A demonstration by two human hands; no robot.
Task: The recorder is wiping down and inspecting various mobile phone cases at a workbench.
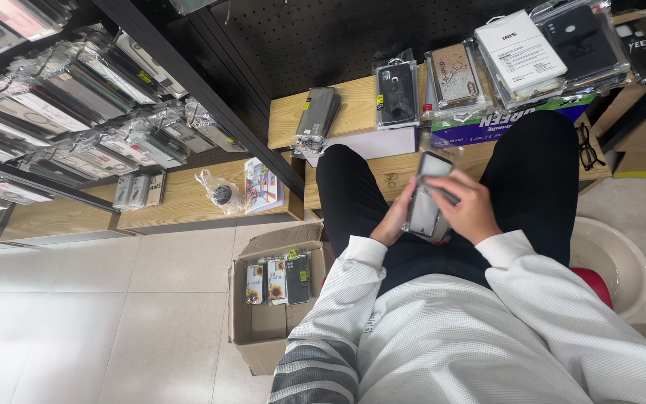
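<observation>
1. The person sits with both hands raised above the lap, between the knees of black trousers (pixel 532 172), sleeves of a white ribbed top (pixel 480 329) reaching to the wrists.
2. The right hand (pixel 472 209) has its grip closed around a phone case in a clear wrapper (pixel 425 196), fingers curled over the case's right edge and front.
3. The left hand (pixel 394 221) lies against the case's left edge, fingers flat along it; its grip is only partly closed, steadying rather than clasping.
4. The case stands nearly upright in the view, its top end towards the wooden surface (pixel 353 108) ahead, its lower end over the lap.
5. On that wooden surface lie more packaged cases: a dark one (pixel 315 116) at the left, a black one (pixel 396 93) beside it, a tan patterned one (pixel 454 75), a white box (pixel 521 49) and a dark case (pixel 585 37) further right.
6. A blue and green carton (pixel 502 123) sits under the right-hand stack.
7. Black-framed glasses (pixel 588 146) rest near the right knee.
8. On the floor to the left stands an open cardboard box (pixel 263 329) with 3 cases (pixel 277 280) upright inside.
9. Racks of hanging cases (pixel 61 112) fill the left wall.
10. A beige basin (pixel 622 262) sits at the right.
</observation>
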